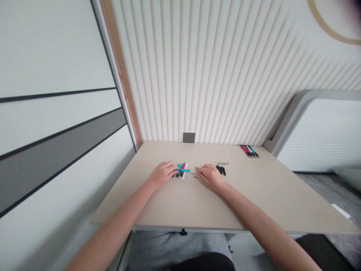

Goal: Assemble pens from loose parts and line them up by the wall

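Observation:
My left hand (163, 174) and my right hand (210, 175) rest on a beige table (254, 203), both pinched on one thin blue pen barrel (184, 170) held level between them. The left fingers grip its dark end, the right fingers its pale tip end. Under and behind the barrel lie several pen barrels (182, 168) in blue, red and white. Right of my right hand lie three black pen caps (221, 169). Small dark parts (222, 163) sit in a row just behind them.
Several assembled pens (249, 151) in red, black and blue lie at the table's back right. A grey wall socket (188, 137) sits at the table's back edge, below a ribbed wall. A white cabinet (318, 135) stands to the right.

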A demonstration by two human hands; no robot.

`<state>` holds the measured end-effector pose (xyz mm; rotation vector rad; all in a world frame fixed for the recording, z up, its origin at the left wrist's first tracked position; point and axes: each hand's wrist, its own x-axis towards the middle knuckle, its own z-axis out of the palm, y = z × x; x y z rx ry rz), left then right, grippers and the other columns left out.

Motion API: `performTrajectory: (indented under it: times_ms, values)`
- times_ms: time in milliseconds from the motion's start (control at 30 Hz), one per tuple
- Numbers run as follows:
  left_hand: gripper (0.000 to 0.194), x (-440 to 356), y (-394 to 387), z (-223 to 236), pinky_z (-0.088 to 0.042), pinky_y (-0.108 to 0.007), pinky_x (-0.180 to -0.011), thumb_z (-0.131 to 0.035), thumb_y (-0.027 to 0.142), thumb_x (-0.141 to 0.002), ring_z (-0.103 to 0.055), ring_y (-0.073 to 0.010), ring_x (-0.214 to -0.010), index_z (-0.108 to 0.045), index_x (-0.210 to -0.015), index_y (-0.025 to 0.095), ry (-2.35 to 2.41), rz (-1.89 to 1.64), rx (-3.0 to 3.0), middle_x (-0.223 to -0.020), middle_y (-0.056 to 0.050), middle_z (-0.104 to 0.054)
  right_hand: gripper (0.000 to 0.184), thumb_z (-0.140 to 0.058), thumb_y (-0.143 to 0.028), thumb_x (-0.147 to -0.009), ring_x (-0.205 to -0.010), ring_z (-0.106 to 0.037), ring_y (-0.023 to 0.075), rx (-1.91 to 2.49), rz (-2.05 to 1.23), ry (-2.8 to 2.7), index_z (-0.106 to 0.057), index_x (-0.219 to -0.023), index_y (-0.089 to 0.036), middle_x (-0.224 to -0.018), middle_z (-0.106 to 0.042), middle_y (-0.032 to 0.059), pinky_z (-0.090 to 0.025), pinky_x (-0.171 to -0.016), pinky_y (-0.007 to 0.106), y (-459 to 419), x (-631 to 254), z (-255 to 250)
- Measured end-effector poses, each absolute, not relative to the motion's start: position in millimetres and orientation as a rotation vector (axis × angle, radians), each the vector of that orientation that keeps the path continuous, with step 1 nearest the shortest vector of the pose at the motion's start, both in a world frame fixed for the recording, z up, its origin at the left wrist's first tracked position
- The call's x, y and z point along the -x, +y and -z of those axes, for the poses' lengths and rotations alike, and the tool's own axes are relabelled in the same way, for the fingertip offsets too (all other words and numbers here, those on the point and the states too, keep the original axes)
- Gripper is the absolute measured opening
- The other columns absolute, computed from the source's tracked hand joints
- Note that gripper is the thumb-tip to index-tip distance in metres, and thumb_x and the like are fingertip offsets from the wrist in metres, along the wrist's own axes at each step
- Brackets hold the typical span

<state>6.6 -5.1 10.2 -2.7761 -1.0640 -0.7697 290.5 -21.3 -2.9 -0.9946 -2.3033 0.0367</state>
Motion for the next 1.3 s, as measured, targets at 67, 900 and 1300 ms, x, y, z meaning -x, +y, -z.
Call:
performTrajectory:
  times_ms: [67, 900, 1300]
  values:
    - [0.021, -7, -4, -10, -0.041, -0.030, -0.079, -0.045, 0.033, -0.095, -0.058, -0.0152, -0.086, -0.061, -0.100, 0.021, -1.068, 0.780, 2.778, -0.095, -0.003, -0.064, 0.019, -0.049, -0.027, -0.094, -0.081, -0.061, 0.0174, 1.000, -0.055, -2.304, -0.066, -0.096, -0.021, -0.084, -0.069, 0.0061, -0.042, -0.077, 0.031, -22, -289, 2]
    - [0.022, -5, -5, -14, -0.044, -0.029, -0.076, -0.043, 0.033, -0.096, -0.058, -0.0154, -0.083, -0.060, -0.101, 0.020, -1.222, 0.912, 2.742, -0.093, -0.004, -0.063, 0.018, -0.054, -0.033, -0.091, -0.095, -0.057, 0.0191, 1.006, -0.064, -2.422, -0.070, -0.091, -0.026, -0.097, -0.066, 0.0050, -0.041, -0.083, 0.036, -22, -292, 3]
    - [0.023, -4, -3, -11, -0.044, -0.029, -0.075, -0.042, 0.034, -0.095, -0.059, -0.0153, -0.079, -0.061, -0.101, 0.022, -1.239, 0.906, 2.721, -0.090, -0.003, -0.064, 0.028, -0.045, -0.039, -0.094, -0.078, -0.061, 0.0200, 1.163, -0.054, -2.080, -0.067, -0.089, -0.021, -0.083, -0.069, 0.0064, -0.045, -0.075, 0.035, -3, -320, 2]
